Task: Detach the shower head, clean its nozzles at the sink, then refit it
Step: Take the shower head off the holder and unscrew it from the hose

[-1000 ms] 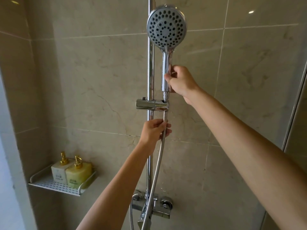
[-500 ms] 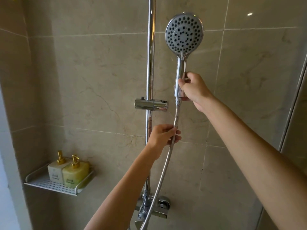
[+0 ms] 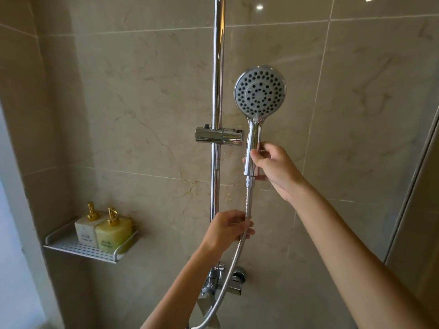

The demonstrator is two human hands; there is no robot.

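shower head [image 3: 260, 91]: out of the holder [image 3: 219, 137], just right of it, upright, nozzles facing the camera | right hand [image 3: 273, 166]: closed on chrome handle | left hand [image 3: 229, 227]: closed around hose [image 3: 247, 210] below holder | handling: likely light, rigid, slippery chrome; grip handle, steady hose near coupling to unscrew

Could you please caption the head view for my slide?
Right hand holds the shower head beside its empty holder; left hand grips the hose.
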